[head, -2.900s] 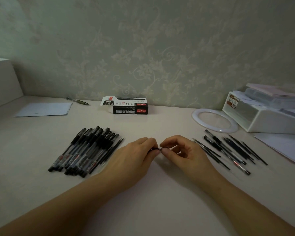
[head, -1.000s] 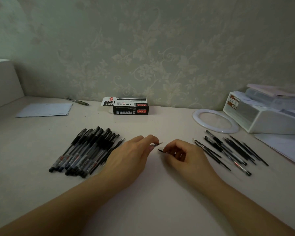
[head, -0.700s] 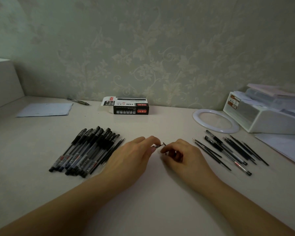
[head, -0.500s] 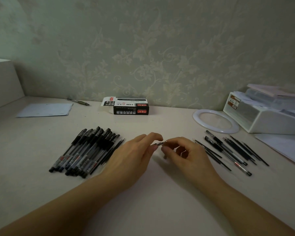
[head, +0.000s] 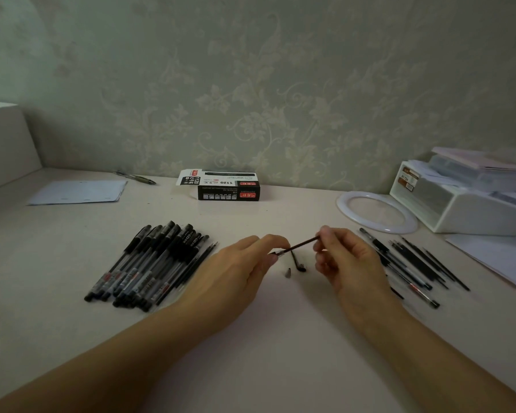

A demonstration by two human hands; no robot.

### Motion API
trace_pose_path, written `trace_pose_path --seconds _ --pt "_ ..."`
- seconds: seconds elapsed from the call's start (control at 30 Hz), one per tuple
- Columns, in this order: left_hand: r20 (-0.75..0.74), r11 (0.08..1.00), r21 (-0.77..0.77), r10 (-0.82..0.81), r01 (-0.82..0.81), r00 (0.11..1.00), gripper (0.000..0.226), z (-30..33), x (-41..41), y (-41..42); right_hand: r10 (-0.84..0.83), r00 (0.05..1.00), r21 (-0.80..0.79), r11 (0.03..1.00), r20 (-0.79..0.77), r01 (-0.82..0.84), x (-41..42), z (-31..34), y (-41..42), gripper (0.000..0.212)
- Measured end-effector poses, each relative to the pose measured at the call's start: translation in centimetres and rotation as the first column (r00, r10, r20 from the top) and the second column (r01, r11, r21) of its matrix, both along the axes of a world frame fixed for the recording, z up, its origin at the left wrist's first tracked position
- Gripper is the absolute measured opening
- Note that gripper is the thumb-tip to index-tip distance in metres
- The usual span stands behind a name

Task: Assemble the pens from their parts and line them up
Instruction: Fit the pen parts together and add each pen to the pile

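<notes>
A thin dark refill (head: pixel 300 245) spans the gap between my hands, a little above the table. My left hand (head: pixel 245 269) pinches its lower left end at the fingertips. My right hand (head: pixel 344 263) pinches its upper right end between thumb and forefinger. Below the refill a small grey tip piece (head: pixel 288 273) and a black cap (head: pixel 298 262) lie on the table. A row of assembled black pens (head: pixel 149 263) lies to the left. Loose pen parts (head: pixel 411 263) are spread to the right.
A black and white pen box (head: pixel 224 186) stands at the back by the wall. A white ring (head: pixel 376 211), a white organiser (head: pixel 465 201) and papers (head: pixel 501 257) fill the back right. A paper sheet (head: pixel 78 192) and a lone pen (head: pixel 136 177) lie at the back left.
My right hand has moved right and up, and a long dark refill now shows between the two hands. A small tip piece and a cap have come into view on the table under it.
</notes>
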State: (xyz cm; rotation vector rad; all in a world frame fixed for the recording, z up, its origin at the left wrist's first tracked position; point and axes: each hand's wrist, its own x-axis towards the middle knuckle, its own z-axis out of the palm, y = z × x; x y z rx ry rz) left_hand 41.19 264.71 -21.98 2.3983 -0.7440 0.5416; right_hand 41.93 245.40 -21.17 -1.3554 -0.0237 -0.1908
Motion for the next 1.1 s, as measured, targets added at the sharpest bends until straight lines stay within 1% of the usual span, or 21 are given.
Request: trace_pose_path --seconds 0.03,0.1,0.2,0.27,0.3,0.37,0.4,0.43,0.47,0.5,0.53,0.6,0.67,0.7,0.73,0.77,0.8,0.87,0.93,1.1 --pt "0.001 1.000 0.004 0.003 -0.003 1.000 0.022 0.0 0.0 0.0 0.010 1.000 0.099 0.995 -0.018 -0.008 0.0 0.1 0.0 0.014" --pt "0.006 1.000 0.003 0.007 -0.007 1.000 0.021 0.0 0.0 0.0 0.075 0.997 0.200 0.977 -0.015 -0.071 0.0 0.0 0.1 0.012" --pt "0.005 1.000 -0.010 0.002 -0.002 1.000 0.021 0.0 0.0 -0.1 0.216 0.976 0.229 0.951 -0.009 -0.209 -0.2 -0.3 0.7 0.015" --pt "-0.003 1.000 -0.016 0.003 -0.003 1.000 0.021 -0.1 0.1 0.0 0.229 0.973 0.221 0.950 -0.013 -0.220 -0.3 -0.3 0.7 0.015" --pt "-0.005 1.000 -0.014 0.010 -0.010 1.000 0.021 -0.1 0.2 0.0 0.196 0.981 0.213 0.958 -0.002 -0.191 -0.2 -0.2 0.6 0.016" --pt "-0.006 1.000 -0.009 0.030 -0.030 1.000 0.021 -0.2 0.2 0.0 0.068 0.997 0.161 0.984 0.045 -0.075 0.2 0.2 -0.3 0.019" --pt "-0.006 0.999 -0.008 0.038 -0.038 0.999 0.020 -0.3 0.2 0.0 -0.016 0.996 0.085 0.996 0.085 0.009 0.4 0.4 -0.9 0.021" --pt "-0.006 0.999 -0.007 0.044 -0.044 0.999 0.019 -0.4 0.2 0.1 -0.102 0.985 -0.035 0.994 0.139 0.108 0.6 0.6 -1.6 0.022" --pt "-0.005 0.999 -0.006 0.048 -0.048 0.999 0.019 -0.5 0.2 0.1 -0.173 0.963 -0.181 0.961 0.206 0.212 0.9 0.8 -2.4 0.022" --pt "-0.003 0.999 -0.005 0.051 -0.051 0.999 0.018 -0.5 0.3 0.0 -0.218 0.935 -0.325 0.895 0.279 0.306 1.1 0.8 -3.1 0.021" --pt "0.001 0.999 -0.004 0.054 -0.054 0.999 0.018 -0.6 0.3 0.0 -0.234 0.906 -0.454 0.804 0.352 0.384 1.3 0.8 -3.8 0.020" --pt "0.010 0.998 -0.003 0.055 -0.055 0.998 0.017 -0.6 0.3 0.0 -0.206 0.860 -0.657 0.570 0.468 0.494 1.7 0.7 -4.8 0.015" --pt "0.016 0.999 0.003 0.053 -0.053 0.998 0.016 -0.6 0.3 0.0 -0.144 0.862 -0.794 0.339 0.486 0.505 2.1 0.1 -5.6 0.016" --pt "0.017 0.999 0.006 0.052 -0.052 0.998 0.016 -0.6 0.3 0.0 -0.130 0.880 -0.844 0.251 0.456 0.474 2.2 -0.3 -5.9 0.017" --pt "0.018 0.999 0.009 0.053 -0.053 0.998 0.017 -0.7 0.3 0.0 -0.130 0.899 -0.881 0.183 0.419 0.437 2.4 -0.5 -6.1 0.017" --pt "0.018 0.998 0.010 0.055 -0.055 0.998 0.017 -0.7 0.4 0.1 -0.136 0.912 -0.904 0.139 0.387 0.405 2.4 -0.7 -6.3 0.018" --pt "0.017 0.998 0.011 0.059 -0.059 0.998 0.017 -0.7 0.4 0.1 -0.145 0.919 -0.916 0.114 0.367 0.384 2.4 -0.7 -6.4 0.017" --pt "0.017 0.998 0.012 0.068 -0.068 0.998 0.018 -0.7 0.4 0.2 -0.157 0.927 -0.929 0.092 0.341 0.358 2.3 -0.7 -6.4 0.015" --pt "0.016 0.997 0.018 0.079 -0.079 0.997 0.018 -0.6 0.4 0.2 -0.161 0.934 -0.940 0.077 0.318 0.333 2.3 -0.7 -6.3 0.016" --pt "0.009 0.989 0.060 0.133 -0.133 0.991 0.018 -0.3 0.2 0.4 -0.166 0.940 -0.946 0.080 0.298 0.314 2.2 -0.7 -6.1 0.019"
